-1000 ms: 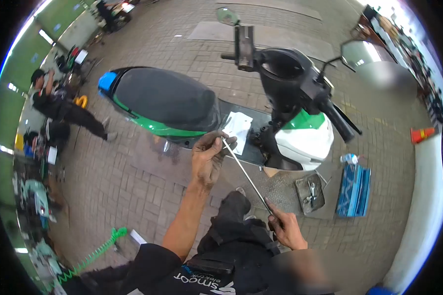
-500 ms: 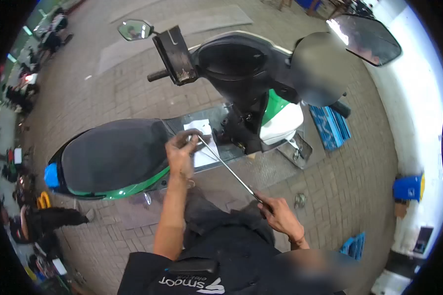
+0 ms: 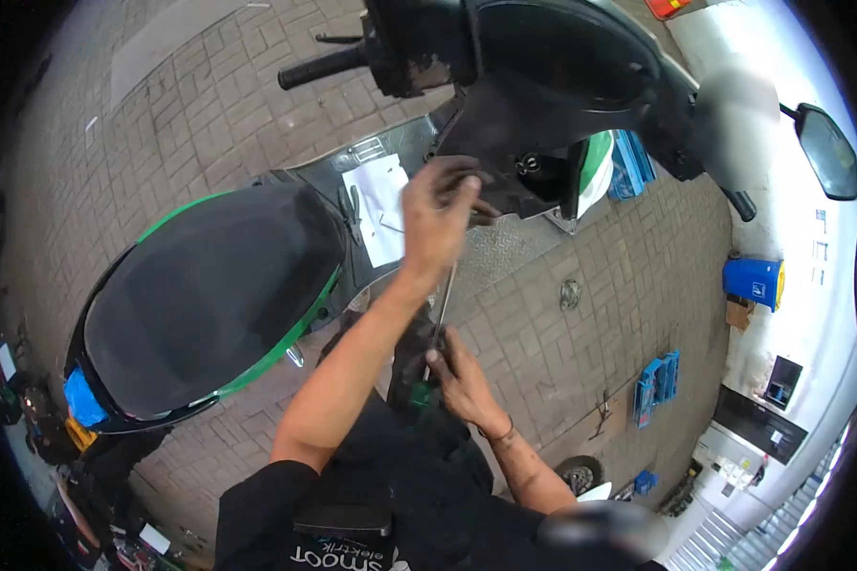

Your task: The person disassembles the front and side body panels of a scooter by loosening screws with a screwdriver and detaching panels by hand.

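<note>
My right hand [image 3: 462, 381] is closed around the handle of a long screwdriver [image 3: 447, 290], held low in front of my body with its thin metal shaft pointing up. The shaft runs behind my left hand [image 3: 436, 209], so its tip is hidden. My left fingers are bent in, a little blurred, beside the scooter's dark front panel [image 3: 505, 124]; anything between them is hidden. Left of that hand, a white sheet of paper [image 3: 371, 200] lies on the footboard. A dark slim tool [image 3: 353, 211] rests at the sheet's edge, near the black seat [image 3: 219, 295].
A handlebar grip [image 3: 322, 67] juts out at the top. Blue open toolboxes [image 3: 646, 390] stand on the brick paving at right, and another blue box [image 3: 628, 162] is beyond the scooter's front. A blue bin [image 3: 754, 283] is by the white wall.
My view has shifted closer to the scooter's front. Both hands and the screwdriver have swung from a slanted to a nearly upright line, the left hand now beside the front panel.
</note>
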A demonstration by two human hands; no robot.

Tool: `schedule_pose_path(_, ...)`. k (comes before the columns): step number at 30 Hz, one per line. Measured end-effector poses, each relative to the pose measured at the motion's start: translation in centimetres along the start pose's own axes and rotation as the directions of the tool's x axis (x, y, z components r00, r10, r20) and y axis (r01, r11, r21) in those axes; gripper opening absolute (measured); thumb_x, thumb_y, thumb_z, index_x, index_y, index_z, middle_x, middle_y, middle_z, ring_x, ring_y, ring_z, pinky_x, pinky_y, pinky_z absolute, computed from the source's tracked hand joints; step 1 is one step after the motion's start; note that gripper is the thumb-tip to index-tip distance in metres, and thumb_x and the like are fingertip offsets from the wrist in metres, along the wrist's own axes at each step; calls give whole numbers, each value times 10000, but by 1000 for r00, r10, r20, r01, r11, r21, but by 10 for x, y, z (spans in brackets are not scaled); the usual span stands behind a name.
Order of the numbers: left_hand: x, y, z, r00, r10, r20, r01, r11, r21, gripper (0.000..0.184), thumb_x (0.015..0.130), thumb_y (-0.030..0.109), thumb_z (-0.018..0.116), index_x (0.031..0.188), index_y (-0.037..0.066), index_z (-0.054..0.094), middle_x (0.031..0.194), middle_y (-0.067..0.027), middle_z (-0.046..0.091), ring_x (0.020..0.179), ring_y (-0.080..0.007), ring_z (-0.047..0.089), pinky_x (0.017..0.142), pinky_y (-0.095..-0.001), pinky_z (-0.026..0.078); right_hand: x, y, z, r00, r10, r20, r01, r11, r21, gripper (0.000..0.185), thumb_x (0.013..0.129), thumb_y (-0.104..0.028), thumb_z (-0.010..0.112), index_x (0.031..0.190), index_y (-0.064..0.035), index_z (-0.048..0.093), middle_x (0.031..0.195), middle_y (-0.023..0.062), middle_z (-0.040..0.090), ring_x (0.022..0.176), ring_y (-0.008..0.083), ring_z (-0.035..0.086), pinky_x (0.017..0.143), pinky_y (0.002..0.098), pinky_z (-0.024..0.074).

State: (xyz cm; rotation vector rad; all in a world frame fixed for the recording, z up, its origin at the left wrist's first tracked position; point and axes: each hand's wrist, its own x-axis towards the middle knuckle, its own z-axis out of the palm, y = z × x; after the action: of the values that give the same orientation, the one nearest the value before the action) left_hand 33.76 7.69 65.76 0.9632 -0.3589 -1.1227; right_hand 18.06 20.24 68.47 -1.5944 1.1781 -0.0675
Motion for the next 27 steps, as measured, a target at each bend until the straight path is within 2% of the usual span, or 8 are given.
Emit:
schedule_pose_path(1,2,-14,4,996,-87,35,89,993,-71,338,934,7,611,1262,-59,557,1051,-173,683,733,-243,712,641,-333,606,7,4,9,999,45,-18,-45,999,6,356,1031,-157,487,1334,25,445,983,225,656,907,337,665,804,431,489)
schedule_pose_path(3,5,-45,8,989,-114,94,115,993,-9,321,928,-7,606,1242,-60,577,1051,-172,687,732,-233,714,638,-323,602,20,40,32,986,161,37,-162,903,397,512,1031,-209,523,1453,13,335,1130,143,627,1002,261,598,905,383,472)
schedule_pose_path(7,9,-104,19,959,-71,273,-2,966,259,319,896,-56,602,1214,-51,631,1035,-171,698,717,-198,713,604,-298,587,42,87,50,982,164,-98,-128,946,297,515,1033,-108,481,1498,-40,271,1311,142,551,1067,226,610,858,358,519)
schedule_pose_path(14,54,-138,53,901,-151,406,56,970,238,365,878,-72,598,1231,0,659,976,-114,714,637,-147,653,517,-296,530,85,72,11,951,251,-179,-58,716,695,566,1004,-162,576,1489,-42,311,1410,103,474,1263,208,486,1027,343,429)
schedule_pose_path(16,65,-137,65,903,-193,384,80,953,291,361,879,-69,600,1230,-7,657,966,-115,712,642,-143,648,514,-300,526,95,65,-1,955,210,-208,2,701,713,619,1032,-157,504,1546,-92,166,1261,124,581,983,189,643,739,299,542)
schedule_pose_path(21,79,-129,78,890,-266,370,135,929,343,339,887,-50,603,1221,-32,654,983,-123,707,636,-139,637,514,-313,527,107,68,-15,961,166,-219,51,675,736,652,1021,-214,553,1547,-100,183,1149,83,631,904,141,626,641,240,480)
schedule_pose_path(24,84,-137,78,908,-204,366,89,947,309,316,893,-31,608,1205,-46,659,999,-129,703,585,-145,628,503,-321,529,114,67,-9,955,221,-198,52,533,845,511,994,-63,557,1462,-41,351,1377,84,492,1224,200,514,1008,339,444)
schedule_pose_path(27,90,-141,78,919,-83,386,-78,920,384,331,828,-2,612,1146,-10,703,1029,-227,718,675,-262,723,656,-356,585,125,58,-2,933,143,-329,179,610,772,375,972,-34,565,1334,-24,469,1224,82,582,1088,182,583,918,324,494)
